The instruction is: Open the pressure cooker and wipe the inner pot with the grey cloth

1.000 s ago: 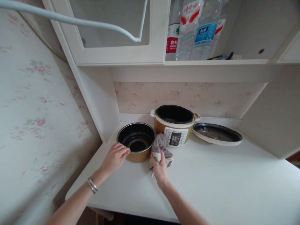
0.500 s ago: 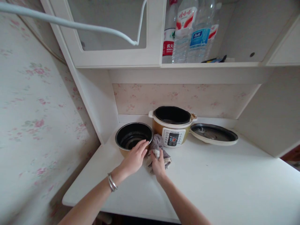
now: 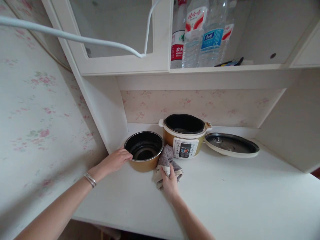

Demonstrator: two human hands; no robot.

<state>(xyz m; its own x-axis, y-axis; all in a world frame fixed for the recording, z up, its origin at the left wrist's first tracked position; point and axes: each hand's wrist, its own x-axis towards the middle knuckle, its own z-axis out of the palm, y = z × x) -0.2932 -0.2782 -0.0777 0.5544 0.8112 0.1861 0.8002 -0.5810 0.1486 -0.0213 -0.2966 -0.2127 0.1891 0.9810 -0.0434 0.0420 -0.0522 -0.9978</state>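
Note:
At the left of the white tabletop stands an inner pot (image 3: 144, 164), gold outside and dark inside. My left hand (image 3: 119, 159) is at its left rim, fingertips over the edge and closed on it. My right hand (image 3: 170, 180) grips a grey and beige cloth (image 3: 167, 156), bunched on the tabletop between the pot and the cooker. Just behind the cloth sits a gold and white electric cooker (image 3: 200, 141) with a front control panel, its top uncovered. The cooker's lid (image 3: 232, 154) lies upside down to its right.
Above the table (image 3: 225, 200) hangs a cabinet with a glazed door (image 3: 125, 66) and an open shelf of several plastic bottles (image 3: 195, 36). A white bent rod (image 3: 75, 38) crosses the upper left. A flowered wall (image 3: 37, 110) is close on the left.
My left hand has moved left, from the pot's right rim across to its left rim. My right hand keeps hold of the cloth in nearly the same place. The view has shifted slightly.

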